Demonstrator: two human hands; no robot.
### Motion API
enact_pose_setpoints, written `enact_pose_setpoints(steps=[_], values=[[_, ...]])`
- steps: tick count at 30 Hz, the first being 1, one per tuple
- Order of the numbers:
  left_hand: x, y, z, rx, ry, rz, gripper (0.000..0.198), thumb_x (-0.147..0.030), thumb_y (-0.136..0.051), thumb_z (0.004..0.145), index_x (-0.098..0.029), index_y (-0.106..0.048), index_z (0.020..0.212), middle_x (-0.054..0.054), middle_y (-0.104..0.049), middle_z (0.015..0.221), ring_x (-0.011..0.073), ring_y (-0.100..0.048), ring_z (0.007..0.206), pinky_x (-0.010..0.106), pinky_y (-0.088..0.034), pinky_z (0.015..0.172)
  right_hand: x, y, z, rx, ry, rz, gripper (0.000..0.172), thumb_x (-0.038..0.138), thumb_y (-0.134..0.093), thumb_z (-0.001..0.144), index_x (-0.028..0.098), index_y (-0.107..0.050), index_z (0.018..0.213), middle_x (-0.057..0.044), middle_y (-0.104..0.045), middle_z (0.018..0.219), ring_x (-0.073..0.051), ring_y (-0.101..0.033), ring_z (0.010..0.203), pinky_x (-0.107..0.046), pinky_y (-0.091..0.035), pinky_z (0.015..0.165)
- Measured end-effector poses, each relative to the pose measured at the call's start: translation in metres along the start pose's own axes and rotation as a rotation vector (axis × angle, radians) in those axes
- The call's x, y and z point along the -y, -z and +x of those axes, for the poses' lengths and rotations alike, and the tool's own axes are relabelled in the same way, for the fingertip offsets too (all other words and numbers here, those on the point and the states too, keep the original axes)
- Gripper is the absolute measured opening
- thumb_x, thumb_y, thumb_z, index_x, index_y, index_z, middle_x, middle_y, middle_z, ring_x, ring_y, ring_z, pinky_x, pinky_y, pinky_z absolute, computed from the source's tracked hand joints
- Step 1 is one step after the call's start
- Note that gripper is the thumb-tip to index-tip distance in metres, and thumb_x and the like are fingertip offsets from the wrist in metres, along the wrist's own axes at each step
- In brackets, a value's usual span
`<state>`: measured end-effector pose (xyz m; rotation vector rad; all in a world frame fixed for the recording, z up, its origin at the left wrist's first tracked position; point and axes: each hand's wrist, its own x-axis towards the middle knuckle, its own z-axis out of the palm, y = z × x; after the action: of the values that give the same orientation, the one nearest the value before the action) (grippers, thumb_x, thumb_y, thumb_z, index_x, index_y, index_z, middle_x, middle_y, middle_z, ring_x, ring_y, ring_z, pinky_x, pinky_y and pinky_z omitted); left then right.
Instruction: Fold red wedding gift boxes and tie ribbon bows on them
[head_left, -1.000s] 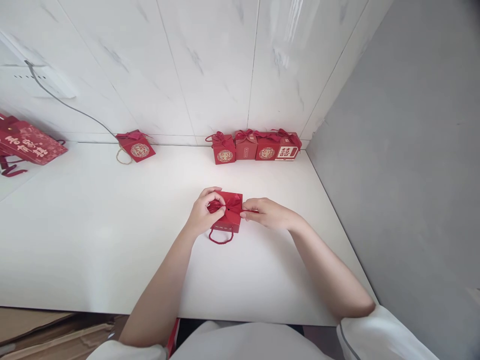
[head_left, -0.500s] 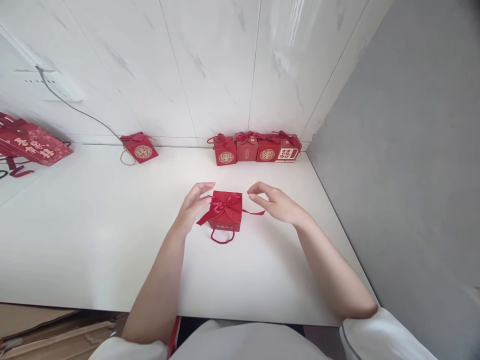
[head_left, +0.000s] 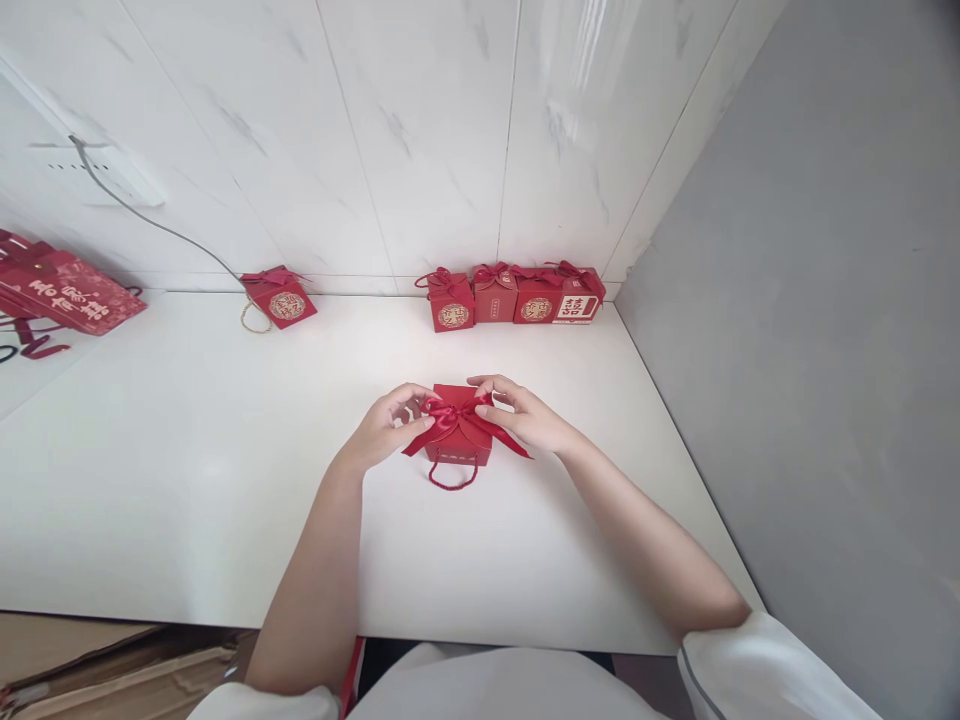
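Note:
A small red gift box (head_left: 455, 450) stands on the white table in front of me, its twisted cord handle (head_left: 452, 487) hanging toward me. Across its lid is a red satin ribbon (head_left: 459, 412) tied in a bow, with tails spreading left and right. My left hand (head_left: 391, 422) pinches the bow's left loop between thumb and fingers. On the other side, my right hand (head_left: 517, 410) has thumb and fingers closed on the right loop. The fingertips partly cover both loops.
Several similar red boxes (head_left: 493, 300) line the wall at the back right. Another red box (head_left: 281, 300) with a pale cord sits back left. Red gift bags (head_left: 71, 290) lie at far left. A grey cable (head_left: 165, 228) runs down from a wall socket. A grey panel (head_left: 810, 330) borders the right side.
Both hands have moved inward from beside the box and taken hold of the bow's loops. The box has shifted slightly right, and the right ribbon tail hangs lower.

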<state>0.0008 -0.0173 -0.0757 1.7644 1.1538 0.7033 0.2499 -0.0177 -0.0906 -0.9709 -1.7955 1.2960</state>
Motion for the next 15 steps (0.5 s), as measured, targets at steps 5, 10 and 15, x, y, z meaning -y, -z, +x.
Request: enact_pose_setpoints(steps=[5,10,15], values=[[0.001,-0.011,0.004,-0.130,-0.060,0.038,0.021,-0.038,-0.065,0.080,-0.020,-0.066,0.088,0.002,-0.060,0.089,0.0139,-0.052,0.074,0.028,-0.040,0.068,-0.003,-0.001,0.002,-0.028,-0.009,-0.008,0.023,0.043,-0.057,0.087,0.020,-0.057,0.082,-0.007,-0.054,0.127,-0.020,-0.049,0.122,-0.039,-0.032,0.105],[0.002,-0.020,0.006,-0.147,0.006,-0.158,0.028,-0.037,-0.052,0.087,-0.017,-0.060,0.069,0.002,-0.057,0.073,0.0150,-0.053,0.073,0.028,-0.041,0.072,-0.009,0.000,0.004,-0.028,-0.048,0.027,0.029,0.046,-0.055,0.088,0.019,-0.057,0.076,-0.006,-0.053,0.130,-0.021,-0.052,0.116,-0.039,-0.035,0.101],[0.007,-0.015,0.009,-0.187,0.042,-0.144,0.030,-0.027,-0.045,0.085,-0.017,-0.053,0.059,0.001,-0.053,0.065,0.0144,-0.050,0.070,0.028,-0.038,0.072,-0.010,0.003,0.004,-0.049,-0.076,0.040,0.031,0.047,-0.055,0.088,0.019,-0.057,0.074,-0.006,-0.053,0.127,-0.020,-0.052,0.113,-0.037,-0.035,0.100]])
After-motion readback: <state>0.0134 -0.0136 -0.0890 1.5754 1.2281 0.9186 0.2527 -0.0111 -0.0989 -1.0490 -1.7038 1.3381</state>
